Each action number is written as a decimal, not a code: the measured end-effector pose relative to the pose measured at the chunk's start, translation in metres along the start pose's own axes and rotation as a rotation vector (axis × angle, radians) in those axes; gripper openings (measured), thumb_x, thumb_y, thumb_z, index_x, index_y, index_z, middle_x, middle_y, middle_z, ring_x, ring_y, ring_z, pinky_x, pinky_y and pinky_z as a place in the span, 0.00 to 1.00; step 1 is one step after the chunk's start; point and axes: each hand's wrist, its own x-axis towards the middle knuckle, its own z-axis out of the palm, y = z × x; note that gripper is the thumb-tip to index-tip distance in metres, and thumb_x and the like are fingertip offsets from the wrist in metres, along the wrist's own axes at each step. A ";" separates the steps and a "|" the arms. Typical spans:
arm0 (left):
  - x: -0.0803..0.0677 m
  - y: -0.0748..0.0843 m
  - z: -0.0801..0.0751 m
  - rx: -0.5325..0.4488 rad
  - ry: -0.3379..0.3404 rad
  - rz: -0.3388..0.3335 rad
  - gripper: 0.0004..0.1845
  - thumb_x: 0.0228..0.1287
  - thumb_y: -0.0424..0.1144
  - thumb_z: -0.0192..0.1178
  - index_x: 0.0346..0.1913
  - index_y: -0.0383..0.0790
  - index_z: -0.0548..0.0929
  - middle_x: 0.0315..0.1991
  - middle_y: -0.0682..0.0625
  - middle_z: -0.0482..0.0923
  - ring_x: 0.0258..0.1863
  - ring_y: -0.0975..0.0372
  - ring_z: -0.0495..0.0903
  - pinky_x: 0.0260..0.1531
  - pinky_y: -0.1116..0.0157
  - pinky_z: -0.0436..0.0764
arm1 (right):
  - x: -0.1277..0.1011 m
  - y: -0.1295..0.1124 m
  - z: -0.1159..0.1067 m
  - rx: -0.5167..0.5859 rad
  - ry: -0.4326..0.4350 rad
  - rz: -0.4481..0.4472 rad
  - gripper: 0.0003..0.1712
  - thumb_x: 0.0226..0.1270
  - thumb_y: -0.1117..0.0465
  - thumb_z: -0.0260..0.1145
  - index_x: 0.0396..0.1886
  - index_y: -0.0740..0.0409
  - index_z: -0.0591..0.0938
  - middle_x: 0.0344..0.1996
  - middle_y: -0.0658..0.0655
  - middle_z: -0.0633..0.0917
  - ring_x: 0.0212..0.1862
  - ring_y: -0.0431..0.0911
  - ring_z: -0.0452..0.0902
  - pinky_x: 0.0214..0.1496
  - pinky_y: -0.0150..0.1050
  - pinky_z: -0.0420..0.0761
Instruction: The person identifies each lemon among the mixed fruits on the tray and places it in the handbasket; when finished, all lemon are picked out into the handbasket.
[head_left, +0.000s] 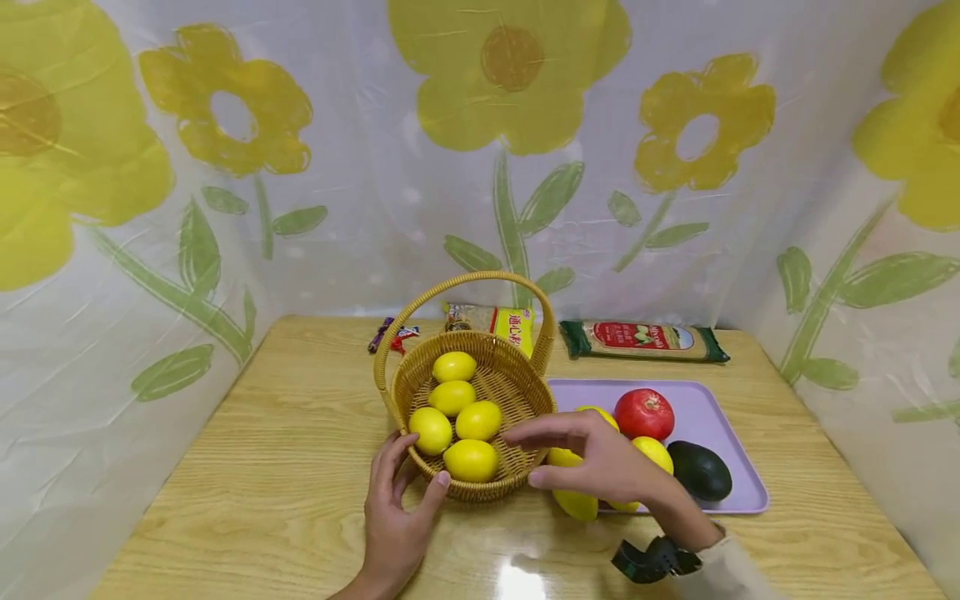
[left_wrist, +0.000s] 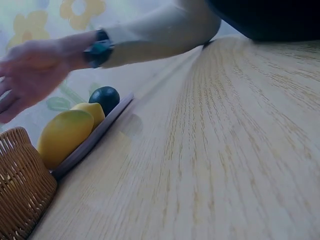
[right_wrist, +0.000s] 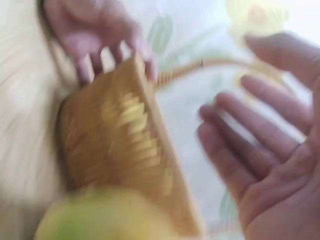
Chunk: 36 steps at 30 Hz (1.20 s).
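In the head view a round wicker basket (head_left: 517, 385) with a tall arched handle stands at the middle of the table, with several lemons (head_left: 454, 367) on its floor, mostly to the left. My left hand (head_left: 396, 517) grips the basket's front-left rim, thumb at the front and fingertips over the edge. Above the right rim hovers my right hand (head_left: 600, 458), holding nothing, its fingers extended toward the lemons. The right wrist view, blurred, shows that hand's spread fingers (right_wrist: 240, 135) beside the basket (right_wrist: 100, 145).
Right of the basket, a lilac tray (head_left: 720, 408) bears a pomegranate (head_left: 645, 414), a dark green avocado-like fruit (head_left: 699, 472), a yellow mango (head_left: 576, 503) and lemons (head_left: 654, 452). Behind lie a pasta bag (head_left: 517, 327), a long green-ended packet (head_left: 641, 340) and small wrapped sweets (head_left: 403, 335).
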 end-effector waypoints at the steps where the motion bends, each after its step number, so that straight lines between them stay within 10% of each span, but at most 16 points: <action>1: 0.000 0.000 0.000 -0.003 0.001 -0.005 0.32 0.70 0.26 0.72 0.74 0.30 0.74 0.81 0.36 0.61 0.81 0.47 0.63 0.76 0.75 0.73 | -0.013 0.004 -0.007 0.041 0.032 -0.002 0.24 0.75 0.69 0.73 0.68 0.56 0.86 0.65 0.60 0.89 0.64 0.51 0.87 0.70 0.51 0.88; 7: 0.000 0.000 0.001 0.000 0.006 0.002 0.32 0.70 0.27 0.72 0.74 0.33 0.75 0.80 0.37 0.62 0.80 0.46 0.64 0.75 0.76 0.72 | -0.092 0.027 -0.044 0.155 0.190 -0.050 0.28 0.72 0.83 0.62 0.70 0.73 0.80 0.66 0.68 0.86 0.67 0.53 0.85 0.72 0.43 0.86; 15: 0.001 -0.001 0.001 -0.002 0.013 0.005 0.32 0.69 0.26 0.72 0.74 0.31 0.75 0.80 0.37 0.63 0.80 0.52 0.65 0.75 0.76 0.73 | -0.156 0.029 -0.067 -0.045 0.291 0.207 0.25 0.77 0.77 0.66 0.71 0.67 0.81 0.66 0.58 0.88 0.63 0.44 0.88 0.63 0.32 0.89; 24: 0.000 -0.001 0.001 -0.006 0.006 -0.010 0.32 0.70 0.27 0.72 0.74 0.30 0.74 0.81 0.37 0.61 0.81 0.44 0.62 0.75 0.77 0.73 | -0.155 0.036 -0.062 -0.384 0.459 0.328 0.28 0.70 0.64 0.80 0.69 0.58 0.86 0.62 0.60 0.89 0.55 0.33 0.89 0.55 0.25 0.89; 36: 0.000 -0.002 0.001 -0.008 0.012 -0.003 0.32 0.70 0.27 0.72 0.74 0.32 0.75 0.81 0.36 0.60 0.81 0.45 0.63 0.74 0.76 0.73 | -0.134 0.062 -0.041 -0.482 0.546 0.380 0.33 0.66 0.59 0.84 0.70 0.52 0.85 0.63 0.62 0.88 0.56 0.47 0.89 0.52 0.36 0.94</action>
